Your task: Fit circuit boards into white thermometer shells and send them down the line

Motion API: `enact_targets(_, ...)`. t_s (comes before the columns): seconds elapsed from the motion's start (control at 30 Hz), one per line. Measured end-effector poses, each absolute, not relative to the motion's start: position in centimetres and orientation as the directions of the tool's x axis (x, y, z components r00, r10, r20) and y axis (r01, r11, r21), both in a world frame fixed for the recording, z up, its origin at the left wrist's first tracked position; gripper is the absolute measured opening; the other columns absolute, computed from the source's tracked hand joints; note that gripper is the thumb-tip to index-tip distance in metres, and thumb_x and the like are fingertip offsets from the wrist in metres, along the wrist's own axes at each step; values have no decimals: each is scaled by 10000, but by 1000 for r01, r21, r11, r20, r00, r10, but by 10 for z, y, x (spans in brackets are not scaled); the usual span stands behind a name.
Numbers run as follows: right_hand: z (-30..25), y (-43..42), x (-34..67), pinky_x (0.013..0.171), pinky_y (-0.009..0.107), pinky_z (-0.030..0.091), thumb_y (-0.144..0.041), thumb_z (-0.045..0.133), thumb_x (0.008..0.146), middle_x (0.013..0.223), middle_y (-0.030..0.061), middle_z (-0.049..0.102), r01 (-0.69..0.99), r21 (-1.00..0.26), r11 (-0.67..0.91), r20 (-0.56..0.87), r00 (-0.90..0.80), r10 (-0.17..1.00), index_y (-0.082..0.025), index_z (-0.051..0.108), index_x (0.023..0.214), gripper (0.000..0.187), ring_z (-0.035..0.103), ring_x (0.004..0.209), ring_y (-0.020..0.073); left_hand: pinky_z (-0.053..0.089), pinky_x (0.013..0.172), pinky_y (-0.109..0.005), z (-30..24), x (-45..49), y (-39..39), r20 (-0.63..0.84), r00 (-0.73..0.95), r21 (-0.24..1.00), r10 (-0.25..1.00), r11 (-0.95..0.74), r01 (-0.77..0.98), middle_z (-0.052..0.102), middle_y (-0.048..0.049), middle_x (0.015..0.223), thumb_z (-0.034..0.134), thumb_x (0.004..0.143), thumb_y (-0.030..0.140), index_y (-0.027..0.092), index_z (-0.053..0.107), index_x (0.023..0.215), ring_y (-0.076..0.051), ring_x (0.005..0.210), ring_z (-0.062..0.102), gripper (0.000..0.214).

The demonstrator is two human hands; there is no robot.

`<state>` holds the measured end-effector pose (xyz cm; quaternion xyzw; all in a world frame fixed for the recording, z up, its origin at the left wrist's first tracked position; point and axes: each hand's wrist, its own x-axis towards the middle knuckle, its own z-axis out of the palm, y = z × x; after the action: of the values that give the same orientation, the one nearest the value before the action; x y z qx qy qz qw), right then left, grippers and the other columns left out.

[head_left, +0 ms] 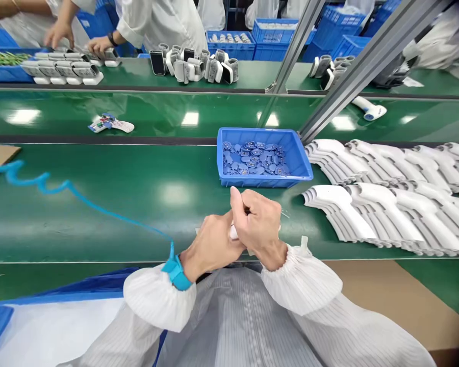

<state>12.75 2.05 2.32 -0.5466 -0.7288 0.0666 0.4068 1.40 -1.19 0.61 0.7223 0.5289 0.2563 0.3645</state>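
Note:
My left hand (216,242) and my right hand (260,220) are together near the front edge of the green bench. Both are closed around a white plastic part (233,232), of which only a small bit shows between them. The right hand is a fist pressed down on it, thumb uppermost; the left wraps it from the side. A blue wrist strap (177,272) with a coiled cord (95,206) is on my left wrist. Just beyond the hands stands a blue bin (303,171) holding many small blue plastic parts (252,160).
Stacked white gun-shaped shells (393,214) lie at right. A slanted metal post (340,92) rises beside the bin. On the belt behind are a partly assembled device (110,124) and a white handheld device (369,108). Across it, co-workers' hands (60,34) handle grey-white units (67,69).

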Motion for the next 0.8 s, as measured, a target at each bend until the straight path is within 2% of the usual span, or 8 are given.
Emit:
enact_targets(0.07,26,22,129,507,278,200,-367,510,981,508,-50,384,771,-528,357,467,-88,880,-185,333,527,520,271,484,72,438,562,-247,9,13,-10,-19,349,851,937,-168,498,744,-38,856,556,822,227,160,636,998,-165,664,660,205)
enact_targets(0.13,26,24,129,507,284,191,-379,510,982,517,-45,411,796,-485,362,435,-140,890,-181,361,528,518,293,481,71,469,598,-269,8,15,-9,-18,357,826,934,-187,531,747,-57,870,547,806,198,154,637,978,-188,688,679,199)
enact_targets(0.27,24,32,126,520,286,220,-265,445,991,501,-38,362,721,-474,506,597,-160,786,-186,329,500,510,324,484,74,457,612,-356,7,17,-5,10,286,630,958,-228,742,738,-139,844,568,763,199,108,633,980,-298,705,695,245)
enact_targets(0.37,29,38,128,516,284,234,-261,455,985,491,-42,331,689,-547,475,631,-34,775,-193,313,484,525,300,474,76,443,588,-317,16,13,2,30,319,710,947,-245,660,736,-103,863,578,829,261,131,602,1024,-259,711,692,236)
enact_targets(0.43,35,37,131,513,282,246,-288,463,987,485,-40,348,690,-602,402,601,60,797,-197,342,477,532,308,466,79,420,550,-272,22,8,5,-8,352,828,936,-191,527,729,-53,862,616,842,302,162,583,1015,-207,689,676,225)
enact_targets(0.53,37,34,134,538,280,289,-357,460,999,512,-18,464,698,-635,331,505,51,862,-196,444,504,520,402,499,92,407,536,-258,21,4,3,-63,346,870,936,-118,478,725,-42,878,642,843,325,175,580,994,-187,687,665,223)
enact_targets(0.7,27,30,132,539,287,294,-413,429,998,491,0,542,745,-621,245,388,20,922,-192,528,495,558,454,477,103,413,566,-312,13,18,0,-39,268,724,963,-158,671,729,-108,855,576,849,277,131,588,1015,-248,678,678,222)
enact_targets(0.8,34,39,140,544,277,315,-408,433,993,470,-6,536,704,-662,257,317,-48,947,-190,549,480,570,472,475,106,388,531,-307,21,19,0,-62,268,702,961,-149,697,719,-94,797,569,883,368,140,595,959,-241,634,665,241)
